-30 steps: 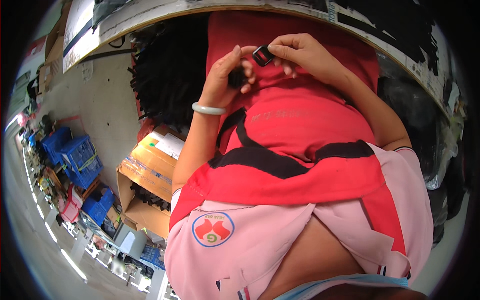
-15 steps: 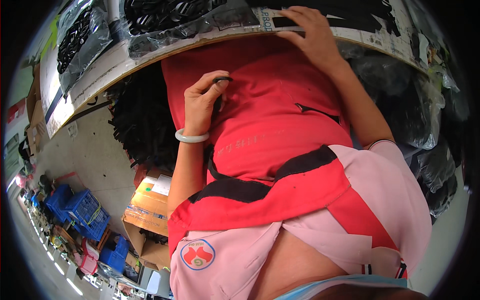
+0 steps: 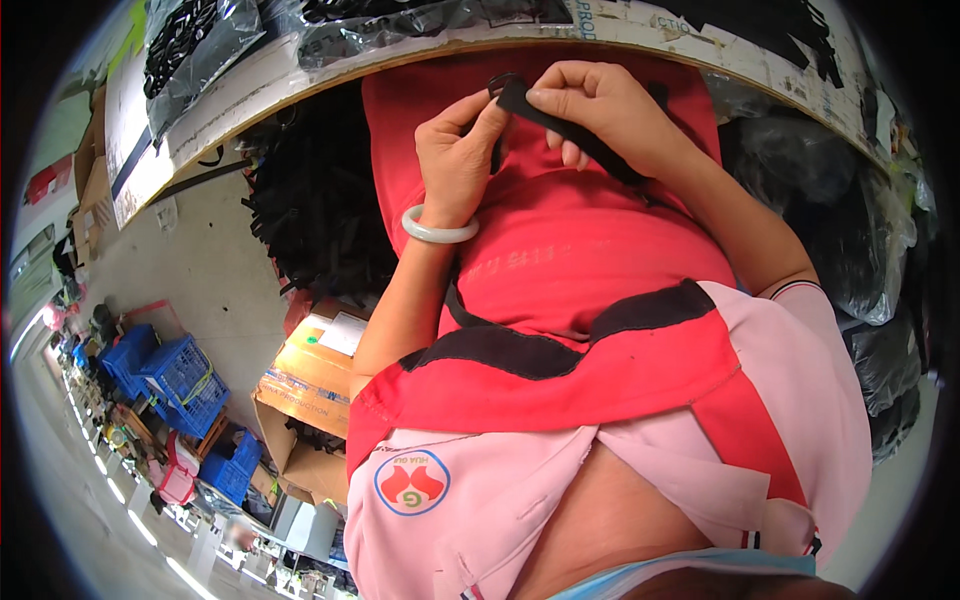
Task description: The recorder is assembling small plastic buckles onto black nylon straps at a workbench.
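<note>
In front of my red apron my two hands meet near the table edge. My left hand, with a pale bangle on its wrist, pinches a small black buckle between thumb and fingers. My right hand is closed on a black webbing strap, with the thumb near the strap's end. That end lies against the buckle; I cannot tell whether it passes through. The rest of the strap slants down to the right under my right hand.
Clear bags of black buckles lie on the white tabletop, with more black straps at the right. Beneath are a heap of black strips and bagged goods. An open carton and blue crates stand left.
My right hand has come off the tabletop with a black strap and moved down to my left hand. My left hand has risen slightly to the right, still pinching the buckle.
</note>
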A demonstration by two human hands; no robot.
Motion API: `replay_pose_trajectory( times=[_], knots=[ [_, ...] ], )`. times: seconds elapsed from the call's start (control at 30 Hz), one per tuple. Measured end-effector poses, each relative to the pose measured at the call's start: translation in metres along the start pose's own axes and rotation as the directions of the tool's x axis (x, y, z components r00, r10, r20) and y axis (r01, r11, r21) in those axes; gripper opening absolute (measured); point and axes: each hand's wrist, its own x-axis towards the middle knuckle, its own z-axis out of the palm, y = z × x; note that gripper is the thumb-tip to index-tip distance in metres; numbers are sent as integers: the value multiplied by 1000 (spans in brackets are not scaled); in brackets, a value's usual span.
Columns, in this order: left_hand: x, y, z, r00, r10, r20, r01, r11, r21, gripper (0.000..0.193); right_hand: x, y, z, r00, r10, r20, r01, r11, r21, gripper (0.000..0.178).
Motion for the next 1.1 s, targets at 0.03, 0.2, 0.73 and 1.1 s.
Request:
replay_pose_trajectory(
  times=[0.03, 0.2, 0.73, 1.1],
  knots=[
    [-1, -1, 0, 1000, -1, -9, 1, 1000, 0, 18, 4, 3, 0, 998, 69, 11, -70, 995, 70, 21],
    [1, -12, -2, 966, 246, -77, -223, 947, 232, 16, 15, 21, 0, 992, 89, 87, -113, 935, 337, 21],
    [7, -8, -14, 945, -319, 69, 321, 876, -361, 21, 38, 37, 12, 837, -530, -133, 482, 831, -279, 16],
    [4, 3, -6, 985, 94, -145, -99, 995, -25, 16, 10, 2, -7, 998, -21, 55, 39, 935, -353, 30]
  ],
)
